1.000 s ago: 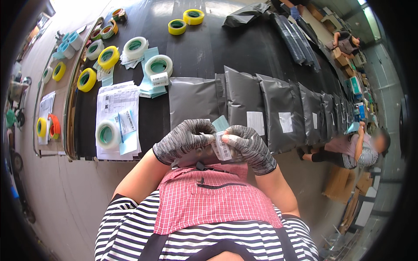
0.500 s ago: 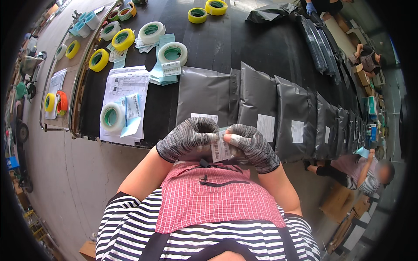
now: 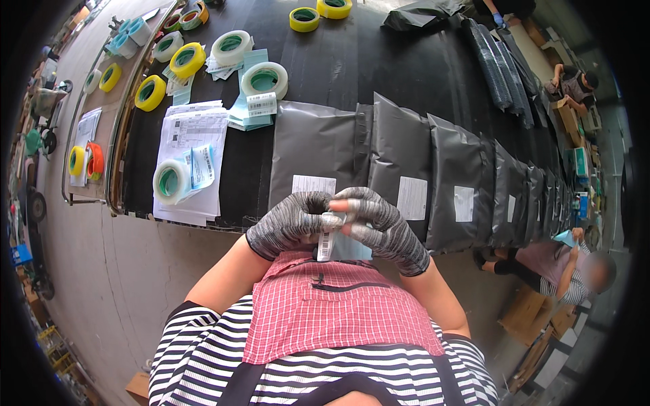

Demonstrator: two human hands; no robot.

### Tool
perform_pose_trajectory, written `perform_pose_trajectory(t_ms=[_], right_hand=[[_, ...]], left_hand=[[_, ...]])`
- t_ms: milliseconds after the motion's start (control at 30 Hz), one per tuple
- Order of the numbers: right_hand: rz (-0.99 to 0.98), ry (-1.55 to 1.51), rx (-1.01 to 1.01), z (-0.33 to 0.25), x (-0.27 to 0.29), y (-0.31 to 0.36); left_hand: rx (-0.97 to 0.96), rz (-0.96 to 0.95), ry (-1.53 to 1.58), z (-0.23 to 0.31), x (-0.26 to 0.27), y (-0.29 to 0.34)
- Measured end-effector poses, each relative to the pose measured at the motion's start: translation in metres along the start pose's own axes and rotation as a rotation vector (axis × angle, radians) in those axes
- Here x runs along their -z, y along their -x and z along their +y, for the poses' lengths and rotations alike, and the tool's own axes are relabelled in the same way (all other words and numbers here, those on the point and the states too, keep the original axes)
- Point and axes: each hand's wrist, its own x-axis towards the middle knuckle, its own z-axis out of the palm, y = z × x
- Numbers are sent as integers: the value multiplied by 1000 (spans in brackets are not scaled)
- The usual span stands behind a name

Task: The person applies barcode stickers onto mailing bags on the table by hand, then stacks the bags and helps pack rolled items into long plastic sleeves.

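Note:
Gray knit fingerless gloves cover both my hands, which meet above the table's near edge. My left hand [image 3: 286, 222] is closed, pinching a small barcode label strip [image 3: 326, 245] with light-blue backing hanging below its fingers. Against the upper part of that strip, my right hand [image 3: 384, 231] has its fingertips bent in, thumb and fingers close together. Just beyond my hands lies a gray plastic mailer bag [image 3: 315, 139] with a white label [image 3: 313, 184] near its lower edge. A second gray mailer [image 3: 401, 145] is beside it to the right.
Several labeled mailers [image 3: 459, 169] continue rightward along the black table [image 3: 325, 61]. At left are printed sheets [image 3: 186, 132], a clear tape roll [image 3: 170, 181], more tape rolls [image 3: 264, 80] and blue-backed labels [image 3: 250, 120]. Another person [image 3: 565, 264] works at the right.
The label strip has tilted, so more of its blue backing shows. My right hand's fingers have lifted and spread a little over it. My left hand has stayed nearly in place.

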Motion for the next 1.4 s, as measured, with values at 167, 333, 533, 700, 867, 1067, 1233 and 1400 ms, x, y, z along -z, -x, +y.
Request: perform_pose_trajectory(t_ms=[167, 333, 533, 700, 867, 1067, 1233, 1400], right_hand=[[-37, 110, 175, 27, 2, -1], [15, -75, 19, 41, -4, -4], [181, -472, -249, 41, 3, -25], [180, 6, -370, 53, 33, -77], [-71, 283, -327, 90, 38, -127], [-248, 447, -307, 120, 37, -152], [-278, 518, -278, 127, 39, -156], [-269, 593, -205, 127, 40, -156]], left_hand=[[86, 14, 172, -24, 5, -3], [106, 47, 291, -41, 12, 0], [149, 163, 184, -57, 45, -3], [-15, 439, -1090, -67, 55, -17], [149, 392, -1326, -64, 49, -35], [174, 364, -1347, -67, 52, -37], [136, 331, -1354, -71, 56, -37], [138, 325, -1389, -71, 55, -38]])
